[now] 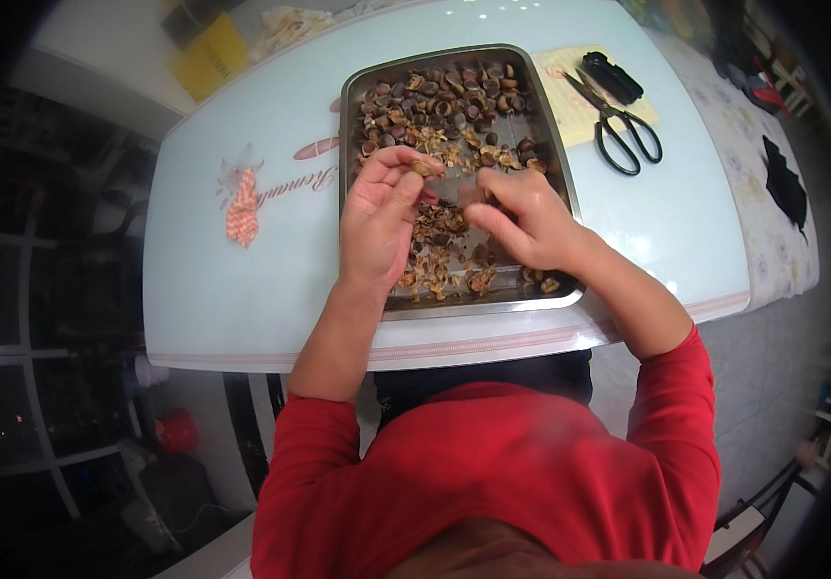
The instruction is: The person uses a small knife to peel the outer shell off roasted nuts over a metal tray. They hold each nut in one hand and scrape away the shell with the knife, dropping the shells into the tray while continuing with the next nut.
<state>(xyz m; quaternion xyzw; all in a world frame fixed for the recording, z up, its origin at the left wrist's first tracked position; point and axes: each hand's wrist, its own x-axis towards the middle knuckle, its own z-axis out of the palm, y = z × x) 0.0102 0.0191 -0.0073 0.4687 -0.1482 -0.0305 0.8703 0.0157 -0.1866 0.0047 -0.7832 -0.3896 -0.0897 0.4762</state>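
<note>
My left hand (pixel 381 217) pinches a small yellowish-brown chestnut kernel (pixel 424 168) between thumb and fingers. It hovers over the left half of a deep metal tray (pixel 484 309). My right hand (pixel 531 216) is just right of it, above the tray, fingers curled and blurred; whether they hold anything cannot be made out. Dark brown chestnuts (pixel 433 105), several of them split, fill the far part of the tray. Broken shells and papery skins (pixel 430 269) lie below my hands and towards the near rim. My hands hide part of the tray's middle.
Black-handled scissors (pixel 617 129) rest partly on a yellowish paper pad (pixel 564 127), beside a black plastic object (pixel 609 77). An orange-and-white patterned cloth (pixel 243 208) lies left on the pale table (pixel 263 304). A yellow bag (pixel 211 59) stands beyond the table's far-left edge.
</note>
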